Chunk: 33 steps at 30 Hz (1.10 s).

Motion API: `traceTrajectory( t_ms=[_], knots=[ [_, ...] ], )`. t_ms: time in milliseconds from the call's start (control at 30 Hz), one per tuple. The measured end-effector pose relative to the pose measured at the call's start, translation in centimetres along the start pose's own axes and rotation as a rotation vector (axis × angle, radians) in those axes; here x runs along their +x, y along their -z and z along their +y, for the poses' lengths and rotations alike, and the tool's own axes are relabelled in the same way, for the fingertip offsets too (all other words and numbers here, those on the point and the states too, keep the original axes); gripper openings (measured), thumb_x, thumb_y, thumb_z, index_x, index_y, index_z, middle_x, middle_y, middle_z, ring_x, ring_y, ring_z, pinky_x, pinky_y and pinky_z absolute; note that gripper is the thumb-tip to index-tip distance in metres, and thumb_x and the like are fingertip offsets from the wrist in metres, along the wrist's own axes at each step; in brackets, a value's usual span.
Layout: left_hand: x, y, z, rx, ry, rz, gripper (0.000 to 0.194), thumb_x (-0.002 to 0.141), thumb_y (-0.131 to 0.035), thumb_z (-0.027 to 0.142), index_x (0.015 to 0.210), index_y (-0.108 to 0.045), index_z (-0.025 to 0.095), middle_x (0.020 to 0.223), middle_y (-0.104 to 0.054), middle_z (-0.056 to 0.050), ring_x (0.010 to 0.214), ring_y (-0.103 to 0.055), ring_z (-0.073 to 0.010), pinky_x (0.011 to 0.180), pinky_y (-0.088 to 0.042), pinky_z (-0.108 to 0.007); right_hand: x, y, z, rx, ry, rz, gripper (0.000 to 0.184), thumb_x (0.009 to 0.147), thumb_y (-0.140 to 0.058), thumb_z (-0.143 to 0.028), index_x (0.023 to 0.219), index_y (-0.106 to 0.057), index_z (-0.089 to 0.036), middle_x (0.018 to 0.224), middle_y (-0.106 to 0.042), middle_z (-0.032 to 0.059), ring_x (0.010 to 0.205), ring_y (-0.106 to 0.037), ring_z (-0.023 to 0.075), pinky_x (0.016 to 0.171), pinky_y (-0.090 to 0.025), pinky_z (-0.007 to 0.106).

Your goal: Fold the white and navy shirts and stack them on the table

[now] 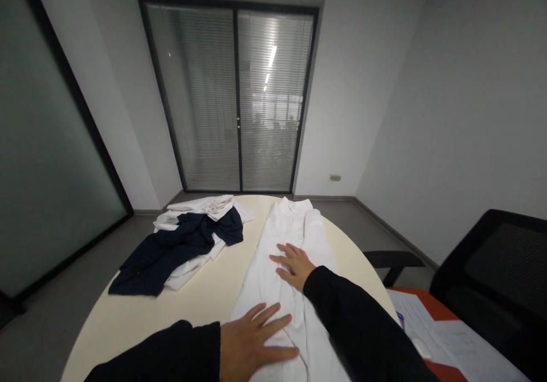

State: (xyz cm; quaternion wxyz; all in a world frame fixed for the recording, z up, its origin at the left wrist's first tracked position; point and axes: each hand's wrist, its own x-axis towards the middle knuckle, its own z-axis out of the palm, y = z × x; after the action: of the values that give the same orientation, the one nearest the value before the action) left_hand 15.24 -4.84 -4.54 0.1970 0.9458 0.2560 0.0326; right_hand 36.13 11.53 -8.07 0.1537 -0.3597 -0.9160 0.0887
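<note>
- Two bare hands, both in dark sleeves, pressed flat on a white shirt (282, 268) spread lengthwise down the right half of a round cream table (200, 296).
- Nearest: left hand (252, 345), palm down on the lower part of the shirt, fingers spread and pointing right, gripping nothing.
- A little farther: right hand (294, 265), laid flat on the middle of the shirt, fingers splayed toward the left, also released and clasping nothing.
- Shirt folded into a long narrow strip, collar at the far end near the table's far edge, lower end running out of view at the near edge.
- Off to the right, just beside the table: papers (444, 336) lying on an orange surface, and a black office chair (499, 273) behind them.
- On the left half of the table, well apart from the hands: a navy garment (171, 251) crumpled over a heap of white clothes (209, 206).
- Farthest: dark-framed glass doors (235, 97) with closed blinds, set in a plain white wall.
</note>
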Motion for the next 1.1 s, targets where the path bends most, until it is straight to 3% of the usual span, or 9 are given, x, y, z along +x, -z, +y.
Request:
traceTrajectory(
  t_ms=[133, 233, 333, 500, 600, 700, 833, 967, 1100],
  knots=[
    [0.6, 1.9, -0.8, -0.012, -0.009, 0.123, 0.063, 0.084, -0.058, 0.053, 0.139, -0.046, 0.026, 0.149, -0.043, -0.01, 0.137, -0.037, -0.0343, 0.111, -0.029, -0.054, -0.4, 0.2, 0.0, 0.074, 0.025, -0.059, 0.047, 0.087, -0.056, -0.051, 0.132, -0.057, -0.037, 0.15, -0.042, 0.0041, 0.141, -0.029, 0.0358, 0.109, -0.028, 0.057],
    [0.9, 3.1, -2.4, 0.066, 0.12, 0.237, 0.06, 0.09, -0.051, 0.046, 0.144, -0.039, 0.023, 0.155, -0.032, -0.011, 0.143, -0.026, -0.0319, 0.115, -0.022, -0.054, -0.3, 0.5, 1.0, 0.173, 0.043, -0.02, 0.049, 0.09, -0.051, -0.053, 0.133, -0.058, -0.031, 0.149, -0.043, 0.0071, 0.14, -0.034, 0.0313, 0.112, -0.029, 0.052],
    [1.0, 2.5, -4.0, 0.136, 0.252, 0.203, 0.069, 0.09, -0.05, 0.05, 0.15, -0.029, 0.023, 0.16, -0.018, -0.013, 0.146, -0.013, -0.0357, 0.115, -0.017, -0.058, -0.4, 0.7, 2.3, 0.132, -0.035, -0.027, 0.058, 0.091, -0.046, -0.056, 0.142, -0.047, -0.029, 0.153, -0.037, 0.008, 0.142, -0.03, 0.0312, 0.114, -0.024, 0.055],
    [1.2, 1.1, -5.7, 0.145, 0.257, 0.184, 0.068, 0.09, -0.051, 0.053, 0.149, -0.031, 0.026, 0.159, -0.024, -0.011, 0.145, -0.017, -0.0364, 0.115, -0.019, -0.059, -0.7, 0.4, 4.0, 0.041, -0.087, -0.072, 0.063, 0.092, -0.042, -0.059, 0.148, -0.037, -0.03, 0.155, -0.033, 0.005, 0.145, -0.025, 0.0301, 0.116, -0.017, 0.057],
    [1.4, 1.3, -7.4, 0.115, 0.315, 0.286, 0.058, 0.095, -0.044, 0.048, 0.148, -0.035, 0.026, 0.158, -0.027, -0.008, 0.146, -0.018, -0.0334, 0.115, -0.021, -0.055, -0.3, 0.6, 5.7, 0.081, -0.142, 0.069, 0.053, 0.096, -0.037, -0.049, 0.144, -0.045, -0.026, 0.152, -0.04, 0.0061, 0.143, -0.031, 0.0258, 0.116, -0.027, 0.048],
    [1.6, 1.4, -9.9, 0.042, 0.452, 0.408, 0.055, 0.099, -0.035, 0.046, 0.149, -0.034, 0.024, 0.16, -0.018, -0.01, 0.147, -0.013, -0.0324, 0.116, -0.022, -0.053, 0.1, 1.0, 8.4, 0.06, -0.313, 0.272, 0.051, 0.095, -0.04, -0.039, 0.141, -0.049, -0.019, 0.151, -0.04, 0.0101, 0.145, -0.024, 0.0293, 0.118, -0.022, 0.051],
    [2.5, 1.3, -13.0, -0.068, 0.5, 0.586, 0.046, 0.097, -0.041, 0.041, 0.135, -0.055, 0.019, 0.153, -0.034, -0.013, 0.139, -0.035, -0.0299, 0.115, -0.029, -0.047, 0.0, 0.9, 11.9, 0.252, -0.557, 0.467, 0.05, 0.087, -0.051, -0.035, 0.134, -0.055, -0.019, 0.145, -0.048, 0.0115, 0.143, -0.026, 0.0352, 0.117, -0.017, 0.058],
    [4.4, 2.1, -15.4, -0.396, 0.593, 0.867, 0.032, 0.087, -0.056, 0.032, 0.111, -0.067, 0.014, 0.136, -0.054, -0.017, 0.11, -0.062, -0.0271, 0.101, -0.045, -0.042, 0.0, 0.4, 13.4, 0.402, -0.509, 0.489, 0.05, 0.079, -0.059, -0.033, 0.127, -0.059, -0.022, 0.136, -0.057, 0.0091, 0.133, -0.045, 0.0307, 0.115, -0.028, 0.051],
    [6.4, 3.5, -18.0, -0.678, 0.672, 0.972, 0.029, 0.076, -0.069, 0.026, 0.102, -0.067, 0.013, 0.108, -0.07, -0.013, 0.105, -0.064, -0.0265, 0.097, -0.046, -0.038, 0.9, 0.6, 14.3, 0.569, -0.454, 0.554, 0.059, 0.075, -0.06, -0.033, 0.133, -0.051, -0.022, 0.136, -0.057, 0.0094, 0.125, -0.054, 0.0235, 0.108, -0.04, 0.044]
  ],
)
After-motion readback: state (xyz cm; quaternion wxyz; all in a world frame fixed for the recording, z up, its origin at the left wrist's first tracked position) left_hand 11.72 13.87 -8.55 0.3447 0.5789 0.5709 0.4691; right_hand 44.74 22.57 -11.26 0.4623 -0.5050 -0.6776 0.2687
